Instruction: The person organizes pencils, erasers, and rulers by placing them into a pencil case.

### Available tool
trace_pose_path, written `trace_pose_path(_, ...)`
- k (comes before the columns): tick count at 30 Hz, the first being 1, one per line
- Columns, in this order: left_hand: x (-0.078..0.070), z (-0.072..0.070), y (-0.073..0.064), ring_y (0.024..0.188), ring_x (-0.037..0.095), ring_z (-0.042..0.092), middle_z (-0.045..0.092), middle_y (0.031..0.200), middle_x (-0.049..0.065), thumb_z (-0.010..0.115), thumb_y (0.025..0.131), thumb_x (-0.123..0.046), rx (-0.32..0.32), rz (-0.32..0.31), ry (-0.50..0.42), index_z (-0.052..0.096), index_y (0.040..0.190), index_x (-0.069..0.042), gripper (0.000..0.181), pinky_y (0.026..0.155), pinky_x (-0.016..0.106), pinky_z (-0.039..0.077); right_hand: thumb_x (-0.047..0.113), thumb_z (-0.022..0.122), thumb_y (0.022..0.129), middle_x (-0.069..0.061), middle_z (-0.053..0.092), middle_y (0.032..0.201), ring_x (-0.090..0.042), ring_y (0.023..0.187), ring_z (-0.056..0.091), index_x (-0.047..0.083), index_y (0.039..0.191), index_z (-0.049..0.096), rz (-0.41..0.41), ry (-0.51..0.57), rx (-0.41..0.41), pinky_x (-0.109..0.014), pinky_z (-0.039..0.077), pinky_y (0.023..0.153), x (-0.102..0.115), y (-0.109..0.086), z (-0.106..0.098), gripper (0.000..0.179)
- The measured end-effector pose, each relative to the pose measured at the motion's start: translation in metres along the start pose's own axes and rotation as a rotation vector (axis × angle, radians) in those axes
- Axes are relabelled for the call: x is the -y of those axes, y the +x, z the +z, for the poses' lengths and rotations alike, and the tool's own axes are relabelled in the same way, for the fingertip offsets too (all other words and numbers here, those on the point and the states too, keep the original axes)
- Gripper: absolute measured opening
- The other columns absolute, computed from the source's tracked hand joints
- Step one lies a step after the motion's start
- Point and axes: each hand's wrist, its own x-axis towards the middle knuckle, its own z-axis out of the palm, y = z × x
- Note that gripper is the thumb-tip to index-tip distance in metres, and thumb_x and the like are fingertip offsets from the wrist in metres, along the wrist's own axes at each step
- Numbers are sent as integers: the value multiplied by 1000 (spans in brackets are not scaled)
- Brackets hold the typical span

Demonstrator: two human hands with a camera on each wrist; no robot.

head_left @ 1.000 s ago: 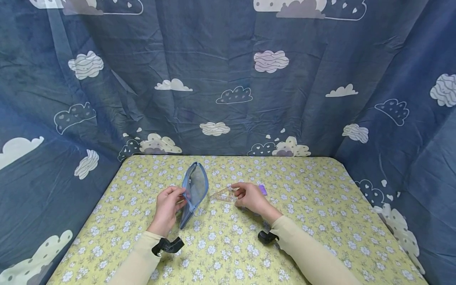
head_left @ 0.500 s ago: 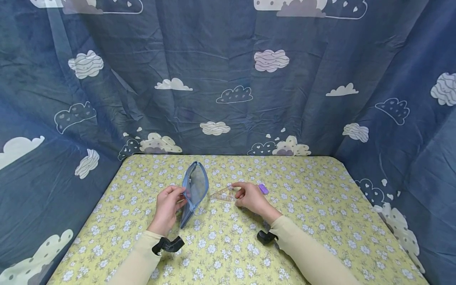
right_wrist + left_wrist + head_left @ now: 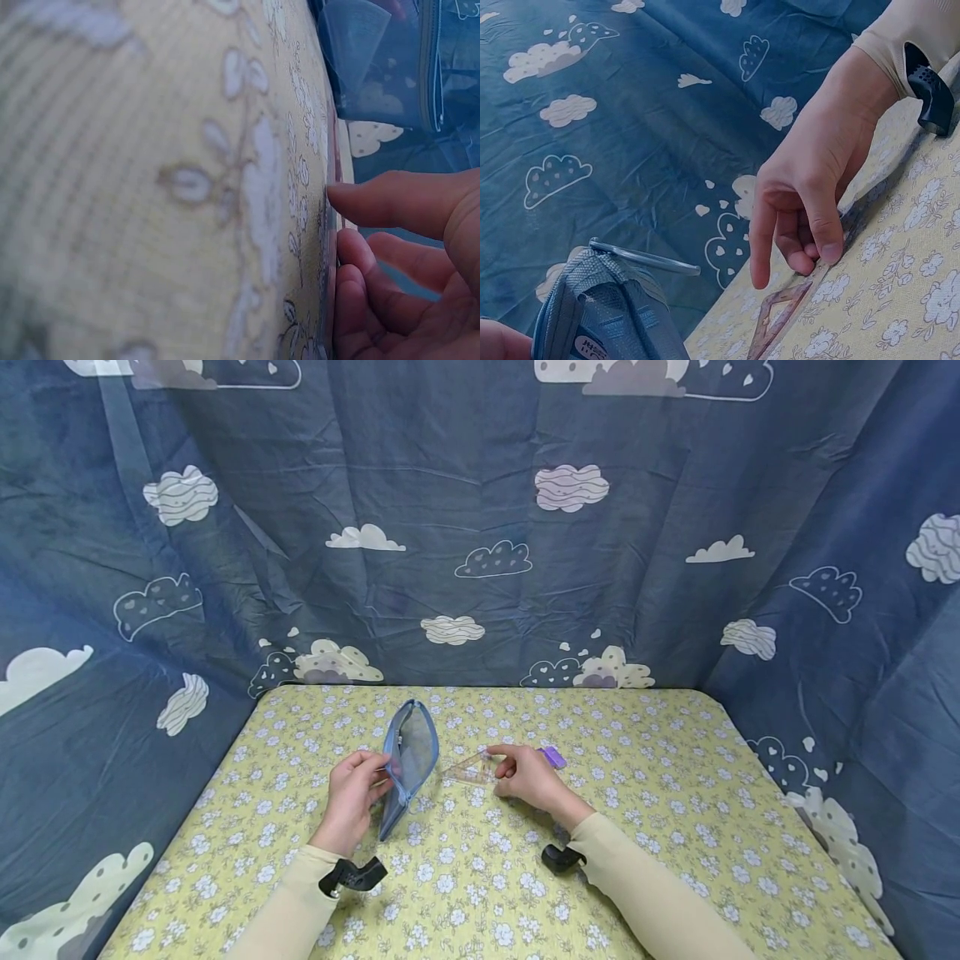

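My left hand (image 3: 351,797) pinches the near side of a blue zip pouch (image 3: 420,750) with thumb and fingers, and the pouch stands upright with its mouth spread. In the left wrist view a zip pull (image 3: 649,259) sticks out from its end. To its right, my right hand (image 3: 528,777) holds a clear triangular set square (image 3: 472,779) by its edges, low over the table. Thumb and index finger are at its sides; the other fingers curl under the palm. A pale translucent shape (image 3: 356,37) shows on the pouch in the right wrist view.
A small purple object (image 3: 554,757) lies just behind the right hand, partly covered by it. The table wears a yellow floral cloth (image 3: 645,827). A dark blue curtain (image 3: 420,593) with cloud prints closes off the back and both sides.
Both hands, the pouch and the set square stay almost in place. The small purple object has turned slightly, and a bit more of it shows beside the right hand.
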Motion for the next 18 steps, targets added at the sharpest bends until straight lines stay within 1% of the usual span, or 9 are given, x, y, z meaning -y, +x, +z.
trace_pose_path(4,0,0,0,81,25,69,70,87,12,68,94,-6,-1,-6,-1,60,87,1,13,78,36,59,-6,78,79,-7,65,92,-21,76,58,8,142,56,-5,3,12,-33,49,62,1,0,0,69)
trace_pose_path(11,-1,-1,0,83,26,68,70,87,12,69,94,-8,0,-16,-2,60,86,1,15,79,37,58,-7,79,77,-9,66,91,-21,75,57,9,142,56,39,-7,10,-33,48,63,7,0,2,71)
trace_pose_path(14,-2,-1,0,83,26,68,70,87,12,70,94,-9,2,-22,-2,60,86,0,16,79,36,58,-8,79,77,-8,65,90,-20,73,57,9,142,56,40,-8,9,-32,47,62,7,0,2,71)
trace_pose_path(18,-2,-1,0,83,26,69,71,86,12,71,93,-9,1,-27,-7,60,84,-1,16,77,35,59,-10,77,79,-6,66,85,-20,71,60,9,143,55,29,-19,4,-32,49,61,7,1,3,70)
